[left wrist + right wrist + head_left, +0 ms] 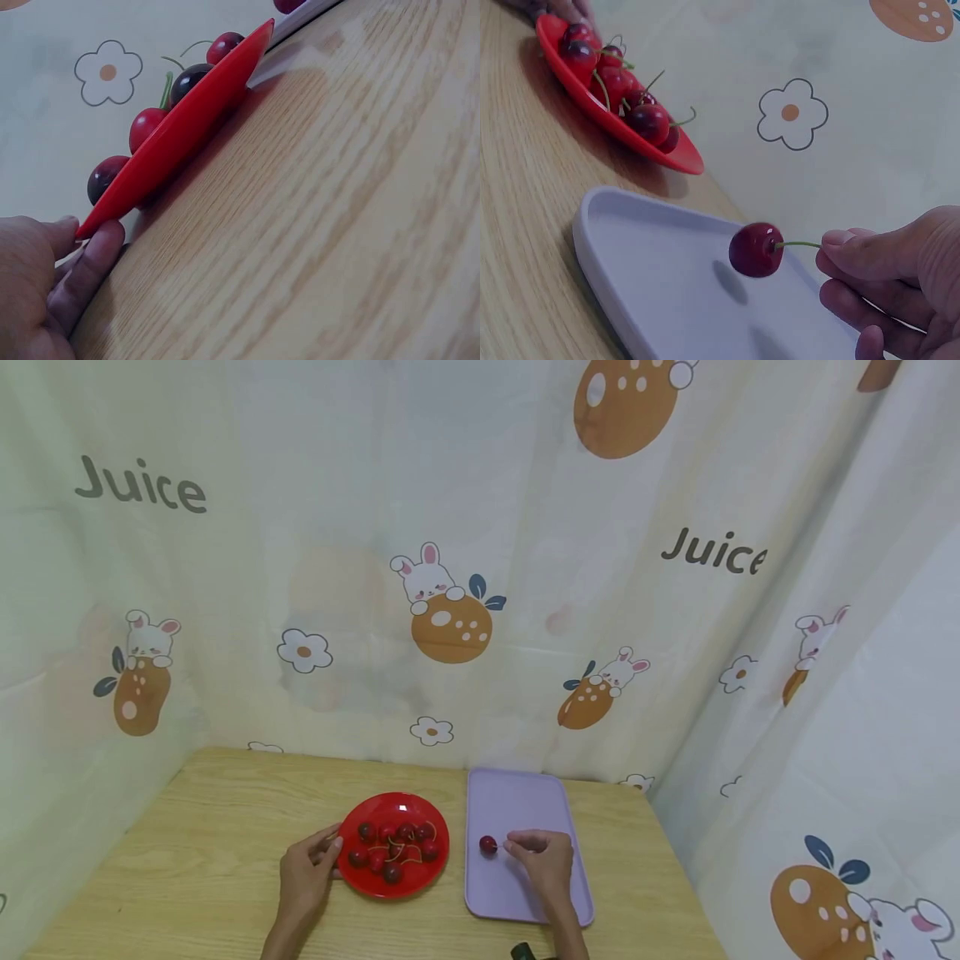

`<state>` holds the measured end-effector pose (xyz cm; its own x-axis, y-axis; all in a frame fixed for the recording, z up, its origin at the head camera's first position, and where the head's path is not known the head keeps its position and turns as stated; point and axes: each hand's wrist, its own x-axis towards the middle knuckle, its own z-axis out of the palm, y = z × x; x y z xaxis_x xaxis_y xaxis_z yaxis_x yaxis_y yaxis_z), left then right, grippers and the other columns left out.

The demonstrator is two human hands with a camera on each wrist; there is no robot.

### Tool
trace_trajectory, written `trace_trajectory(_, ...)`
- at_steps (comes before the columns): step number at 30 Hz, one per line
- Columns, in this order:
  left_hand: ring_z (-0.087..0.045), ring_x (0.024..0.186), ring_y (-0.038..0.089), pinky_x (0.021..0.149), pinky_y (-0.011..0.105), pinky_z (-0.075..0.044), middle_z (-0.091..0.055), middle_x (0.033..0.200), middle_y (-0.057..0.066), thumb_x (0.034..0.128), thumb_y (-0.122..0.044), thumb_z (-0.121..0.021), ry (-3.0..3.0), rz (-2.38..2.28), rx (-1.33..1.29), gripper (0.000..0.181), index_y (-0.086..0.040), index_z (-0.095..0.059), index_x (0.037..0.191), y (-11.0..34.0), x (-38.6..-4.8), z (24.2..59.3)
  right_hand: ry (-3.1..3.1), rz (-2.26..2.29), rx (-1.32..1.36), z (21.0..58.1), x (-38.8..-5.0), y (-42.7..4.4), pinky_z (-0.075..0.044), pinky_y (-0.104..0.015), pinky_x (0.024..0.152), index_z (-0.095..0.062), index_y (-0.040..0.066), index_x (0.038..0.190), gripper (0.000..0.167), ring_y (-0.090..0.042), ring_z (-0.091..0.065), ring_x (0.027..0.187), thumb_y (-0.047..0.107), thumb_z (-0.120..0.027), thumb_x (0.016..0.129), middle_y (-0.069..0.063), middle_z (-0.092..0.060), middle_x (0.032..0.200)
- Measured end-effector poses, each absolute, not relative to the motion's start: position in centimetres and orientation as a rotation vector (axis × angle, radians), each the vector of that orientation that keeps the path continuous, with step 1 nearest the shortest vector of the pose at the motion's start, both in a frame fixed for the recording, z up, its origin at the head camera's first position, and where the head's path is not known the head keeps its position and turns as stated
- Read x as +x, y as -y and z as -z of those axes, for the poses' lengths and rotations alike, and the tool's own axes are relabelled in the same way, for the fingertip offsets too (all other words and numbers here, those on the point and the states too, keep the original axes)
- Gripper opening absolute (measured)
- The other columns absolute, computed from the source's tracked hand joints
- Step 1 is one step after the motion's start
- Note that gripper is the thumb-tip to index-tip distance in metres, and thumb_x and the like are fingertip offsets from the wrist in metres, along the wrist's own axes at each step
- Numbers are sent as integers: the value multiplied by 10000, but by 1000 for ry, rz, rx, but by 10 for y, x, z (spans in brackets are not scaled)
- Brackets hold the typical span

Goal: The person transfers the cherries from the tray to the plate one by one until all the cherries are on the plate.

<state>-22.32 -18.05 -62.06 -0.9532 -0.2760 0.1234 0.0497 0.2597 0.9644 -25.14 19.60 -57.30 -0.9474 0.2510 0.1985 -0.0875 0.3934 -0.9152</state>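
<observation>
A dark red cherry (756, 250) hangs by its green stem from my right hand (546, 862), whose thumb and finger pinch the stem end. In the right wrist view the cherry is a little above the lilac tray (517, 802), with its shadow below. My left hand (306, 870) grips the left rim of a red plate (393, 887), thumb on top and fingers under the edge. Several cherries (392, 872) with stems lie heaped on that plate. In the left wrist view the plate's near rim (142, 180) sits between thumb and fingers.
Plate and tray stand side by side on a light wooden table (225, 827). A curtain (360, 568) printed with rabbits, fruit and flowers hangs behind and at both sides. A small dark object (522, 951) shows at the bottom edge, near the right forearm.
</observation>
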Motion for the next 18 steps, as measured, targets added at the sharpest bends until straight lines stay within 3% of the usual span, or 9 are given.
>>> trace_trajectory(12,-735,681,114,611,252,-684,-768,1244,308,1086,-57,-665,2273,1781,236,364,11,-682,1443,181,-224,622,2235,-1835,-95,575,-252,-187,-604,-134,666,-830,-74,957,171,-49,-733,711,-13,-917,823,-193,-832,884)
trace_trajectory(18,-735,697,107,616,252,-686,-770,1242,305,1083,-52,-668,2272,1779,235,365,11,-683,1442,181,-225,623,2209,-1921,-5,574,-251,-186,-623,-144,682,-821,-99,967,164,-51,-757,744,-19,-898,848,-129,-840,860)
